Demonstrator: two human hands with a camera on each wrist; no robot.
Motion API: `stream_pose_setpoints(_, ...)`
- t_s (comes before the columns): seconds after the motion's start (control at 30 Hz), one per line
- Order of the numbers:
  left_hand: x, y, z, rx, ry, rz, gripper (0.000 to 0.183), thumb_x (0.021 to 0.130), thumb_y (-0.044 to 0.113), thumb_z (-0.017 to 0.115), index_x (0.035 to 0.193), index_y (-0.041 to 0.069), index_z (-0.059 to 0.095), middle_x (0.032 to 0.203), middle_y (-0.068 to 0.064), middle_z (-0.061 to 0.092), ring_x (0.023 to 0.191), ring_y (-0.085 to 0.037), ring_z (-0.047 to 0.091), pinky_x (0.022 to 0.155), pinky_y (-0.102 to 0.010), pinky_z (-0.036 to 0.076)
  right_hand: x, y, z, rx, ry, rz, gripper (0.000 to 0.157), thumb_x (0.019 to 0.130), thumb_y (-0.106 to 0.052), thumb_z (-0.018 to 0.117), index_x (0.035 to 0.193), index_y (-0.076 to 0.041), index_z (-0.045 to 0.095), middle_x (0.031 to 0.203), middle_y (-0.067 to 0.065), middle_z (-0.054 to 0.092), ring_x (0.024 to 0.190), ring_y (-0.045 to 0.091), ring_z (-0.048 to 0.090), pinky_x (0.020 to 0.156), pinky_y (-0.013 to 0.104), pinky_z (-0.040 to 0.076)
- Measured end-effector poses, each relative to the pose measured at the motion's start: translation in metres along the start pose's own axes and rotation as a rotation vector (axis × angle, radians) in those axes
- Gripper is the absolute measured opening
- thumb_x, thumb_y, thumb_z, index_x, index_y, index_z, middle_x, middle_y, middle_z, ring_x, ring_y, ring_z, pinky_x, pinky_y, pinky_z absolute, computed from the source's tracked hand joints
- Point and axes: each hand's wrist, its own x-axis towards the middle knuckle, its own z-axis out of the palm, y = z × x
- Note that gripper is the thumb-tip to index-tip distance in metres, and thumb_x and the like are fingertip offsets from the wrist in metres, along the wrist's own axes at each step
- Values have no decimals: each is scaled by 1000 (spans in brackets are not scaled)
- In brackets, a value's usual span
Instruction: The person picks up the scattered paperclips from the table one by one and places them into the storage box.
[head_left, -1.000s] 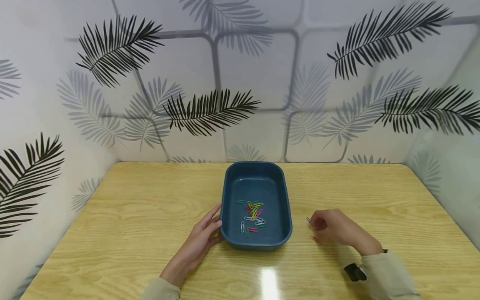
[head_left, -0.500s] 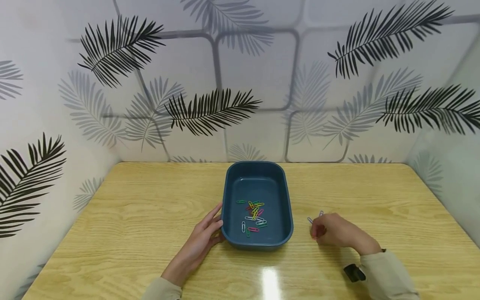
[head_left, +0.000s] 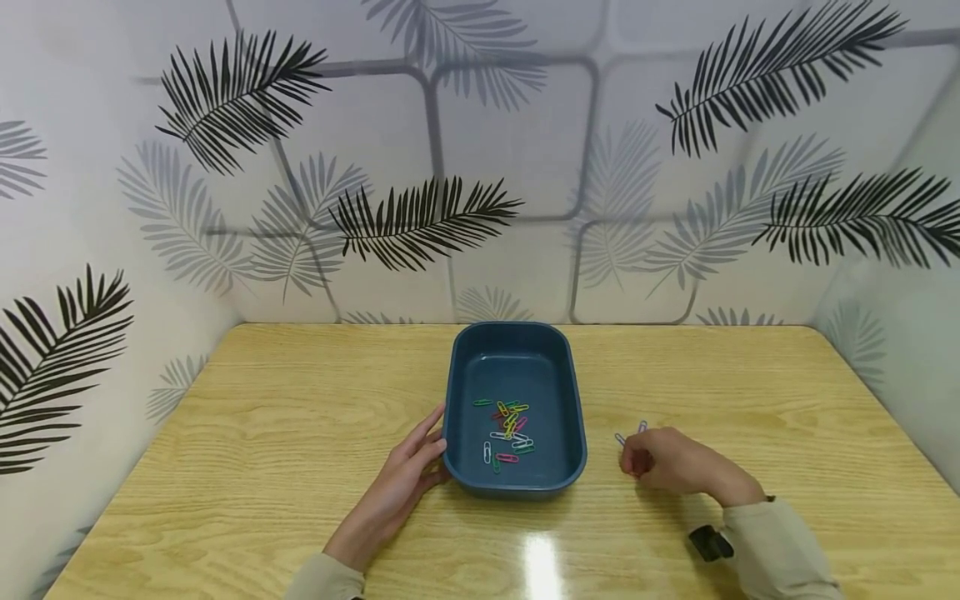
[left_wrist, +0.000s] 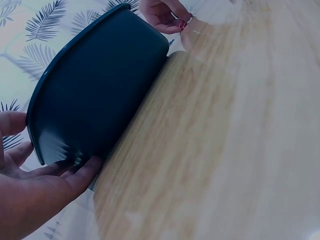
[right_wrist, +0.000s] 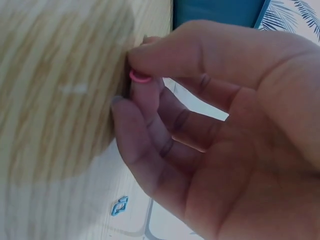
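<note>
My left hand [head_left: 401, 483] rests against the outer left wall of a dark blue plastic bin [head_left: 513, 375], its fingertips touching the side. In the left wrist view the fingers [left_wrist: 75, 180] lie along that wall. Several coloured paper clips [head_left: 510, 425] are scattered inside the bin. To the right of the bin, my right hand [head_left: 671, 462] is low at the tabletop. Between its thumb and fingers it pinches a pink paper clip [right_wrist: 140, 77], of which only a curved end shows in the right wrist view.
Two bluish clips lie on the wooden table [head_left: 300, 433] just beyond my right fingers: one paper clip [head_left: 619, 439] nearer the bin, another paper clip [head_left: 642, 426] beside it. A patterned wall [head_left: 517, 150] stands behind the table.
My right fingers have closed over a reddish-pink clip that showed beneath them a second ago. The second bluish clip has come into sight behind the hand. My left hand and the bin stay put.
</note>
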Motion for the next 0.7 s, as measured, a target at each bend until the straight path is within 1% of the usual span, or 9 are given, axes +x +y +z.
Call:
stream_pose_setpoints(0.13,1,1,0,-5,-1,0,57,103,17,45,155,14,22,153,-23,26,136,-35,34,100,-42,38,0,0,-2,5,-17,21,21,79,10,64,81,-11,60,74,-8,52,66,5,45,60,26,40)
stream_pose_setpoints(0.23,0,1,0,-5,-3,-4,57,103,16,44,155,14,22,153,-23,26,136,-35,34,101,-42,38,-1,0,-6,-7,4,16,20,79,8,64,81,-11,61,76,-7,54,67,6,46,60,26,41)
stream_pose_setpoints(0.37,1,1,0,-4,-10,-1,57,104,16,44,156,15,21,153,-23,26,136,-35,33,101,-43,38,-2,-3,-17,-21,55,13,17,80,7,63,82,-10,61,78,-6,57,70,7,49,62,28,44)
stream_pose_setpoints(0.5,2,1,-1,-1,-9,6,58,103,17,45,156,15,21,153,-24,26,136,-36,33,102,-45,37,-3,-11,-31,12,108,57,12,85,6,62,86,-6,61,79,-3,57,70,11,52,60,30,44)
stream_pose_setpoints(0.6,2,0,-1,0,-4,1,57,103,16,44,156,15,22,153,-23,26,137,-36,33,102,-46,37,-2,-17,-40,32,166,77,8,88,3,62,89,-5,61,80,-1,59,71,12,54,60,30,45)
stream_pose_setpoints(0.7,1,0,0,-6,-3,-7,56,104,16,44,156,15,22,154,-23,25,137,-35,32,103,-46,36,2,-21,-46,13,234,72,6,89,1,63,90,-4,61,80,-1,60,71,12,56,62,31,45)
